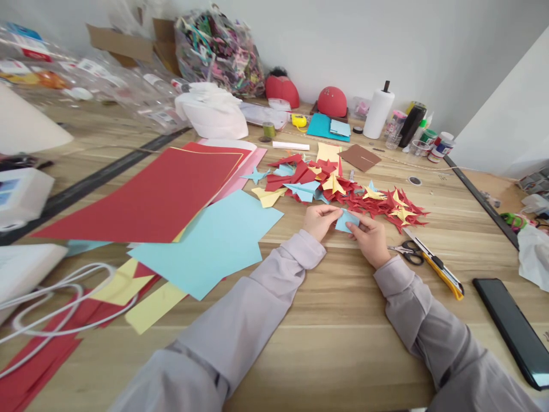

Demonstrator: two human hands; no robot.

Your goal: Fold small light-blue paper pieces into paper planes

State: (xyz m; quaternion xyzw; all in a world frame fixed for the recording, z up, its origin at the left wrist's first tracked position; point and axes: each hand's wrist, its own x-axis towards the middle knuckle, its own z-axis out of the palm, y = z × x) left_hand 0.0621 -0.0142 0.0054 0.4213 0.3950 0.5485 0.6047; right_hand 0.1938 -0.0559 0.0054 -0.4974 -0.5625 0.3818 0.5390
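A small light blue paper piece (345, 221) is held between both hands near the table's middle. My left hand (321, 221) pinches its left edge, fingers closed. The fingers of my right hand (369, 236) grip its right side, thumb on the front. Just behind the hands lies a heap of folded red paper pieces (355, 200) with yellow and blue folded pieces among them. Large sheets, a red one (158, 194) and a light blue one (214, 234), lie left of my left hand.
Black scissors (412, 252) and a yellow cutter (441, 269) lie right of my right hand, with a dark phone (512, 329) farther right. A white cable (64, 286) loops at the left. Bottles, a white roll (379, 113) and a stuffed bag (221, 51) stand behind.
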